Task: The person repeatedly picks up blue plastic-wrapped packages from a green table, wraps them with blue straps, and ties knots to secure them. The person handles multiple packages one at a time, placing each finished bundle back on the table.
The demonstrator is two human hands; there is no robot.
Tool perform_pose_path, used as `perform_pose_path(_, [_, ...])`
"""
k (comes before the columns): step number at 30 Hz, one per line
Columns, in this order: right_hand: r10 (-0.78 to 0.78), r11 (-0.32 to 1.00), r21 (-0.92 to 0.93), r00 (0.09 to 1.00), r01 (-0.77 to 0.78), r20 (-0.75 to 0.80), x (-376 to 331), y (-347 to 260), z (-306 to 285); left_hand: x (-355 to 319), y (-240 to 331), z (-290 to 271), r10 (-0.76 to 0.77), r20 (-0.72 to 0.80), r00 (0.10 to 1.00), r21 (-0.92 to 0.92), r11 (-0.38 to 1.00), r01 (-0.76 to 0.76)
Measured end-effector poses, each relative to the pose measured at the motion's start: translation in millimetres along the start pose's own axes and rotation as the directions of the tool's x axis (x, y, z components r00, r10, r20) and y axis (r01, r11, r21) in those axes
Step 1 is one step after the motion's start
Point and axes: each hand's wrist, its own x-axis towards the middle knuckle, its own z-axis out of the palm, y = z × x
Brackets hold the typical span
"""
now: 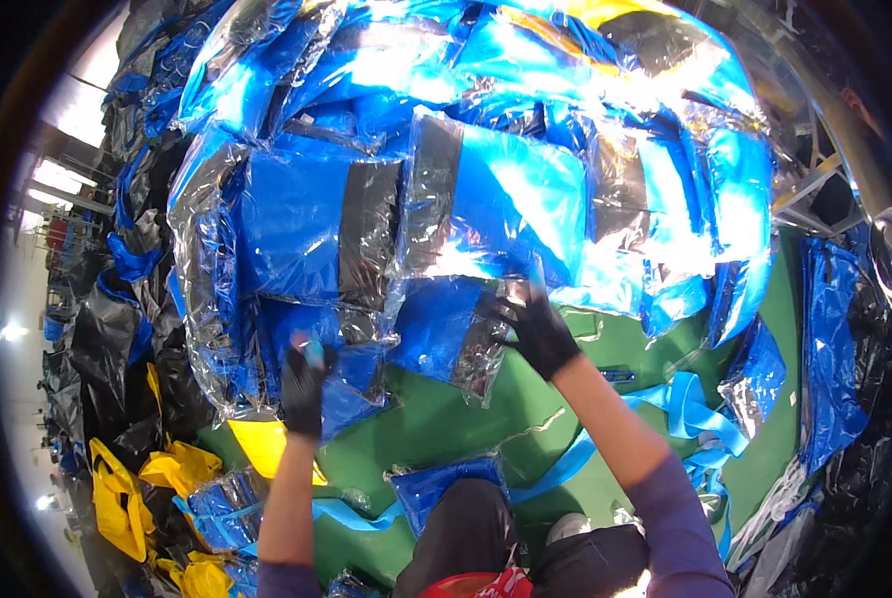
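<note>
My left hand (304,387), in a black glove with bare fingertips, is at the lower left of a heap of clear-wrapped blue and black packages. Its fingers look closed, with a small teal spot at the tips that is too blurred to name. Beside it is a wrapped blue package (351,384). My right hand (538,332), gloved alike, has its fingers spread over the edge of a tilted blue package with a black band (431,324). Above the hands lie two larger flat packages, one on the left (292,229) and one in the middle (511,204).
Light blue strapping (571,460) curls over the green floor (486,429). A small blue package (446,488) lies by my knees. Yellow pieces (117,498) and black sheeting (92,349) are at left. A long blue bundle (830,349) stands at right.
</note>
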Motion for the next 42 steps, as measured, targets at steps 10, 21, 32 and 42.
perform_pose_path(10, [0.655, -0.075, 0.655, 0.458, -0.752, 0.601, 82.7, -82.3, -64.7, 110.6, 20.6, 74.4, -0.413, 0.083, 0.907, -0.859, 0.431, 0.275])
perform_pose_path(21, [0.324, 0.945, -0.226, 0.792, -0.239, 0.517, 204.2, -21.6, -152.1, 83.2, 58.1, 99.5, -0.298, -0.200, 0.933, -0.347, 0.913, 0.217])
perform_pose_path(32, [0.330, 0.821, 0.364, 0.886, -0.440, 0.325, 151.5, -5.9, -85.0, 90.8, 27.3, 111.8, -0.324, -0.011, 0.946, -0.279, 0.910, 0.308])
perform_pose_path(42, [0.494, 0.501, 0.685, 0.825, -0.529, 0.276, 112.2, 6.7, -16.3, 77.1, 74.3, 123.4, 0.211, -0.083, 0.974, 0.044, 0.977, -0.208])
